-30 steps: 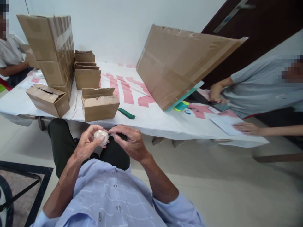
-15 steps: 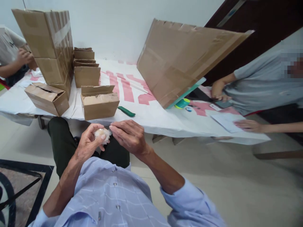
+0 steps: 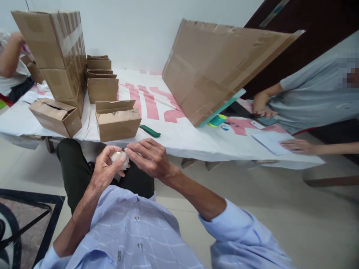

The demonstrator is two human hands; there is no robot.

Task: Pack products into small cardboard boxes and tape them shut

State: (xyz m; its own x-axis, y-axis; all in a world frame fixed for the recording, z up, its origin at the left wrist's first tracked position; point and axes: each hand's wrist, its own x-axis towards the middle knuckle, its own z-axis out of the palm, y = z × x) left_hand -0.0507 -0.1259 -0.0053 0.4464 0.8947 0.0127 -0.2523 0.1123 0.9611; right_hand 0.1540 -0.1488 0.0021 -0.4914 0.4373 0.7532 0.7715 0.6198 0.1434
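Note:
Over my lap, my left hand (image 3: 103, 167) is curled around a small whitish bundle (image 3: 115, 157) that shines like clear plastic film; what it contains I cannot make out. The thumb presses on its near side. My right hand (image 3: 149, 156) is beside it on the right, with thumb and fingertips pinched together at the bundle's edge. Whatever lies between those fingertips is hidden. Just beyond the hands, on the table edge, are an open-topped cardboard box (image 3: 119, 125) and a green tool like a box cutter (image 3: 150, 130).
Stacked cartons (image 3: 60, 56) and a smaller carton (image 3: 54, 117) stand left on the covered table (image 3: 185, 140). More open boxes (image 3: 102, 89) line up behind. A large cardboard sheet (image 3: 218, 67) leans at the back. Co-workers sit left and right; one hand (image 3: 300, 146) rests on paper.
My right hand pulled slightly away from the bundle, turned over, then came back to its edge. My left hand kept its hold. The left co-worker's arm rose.

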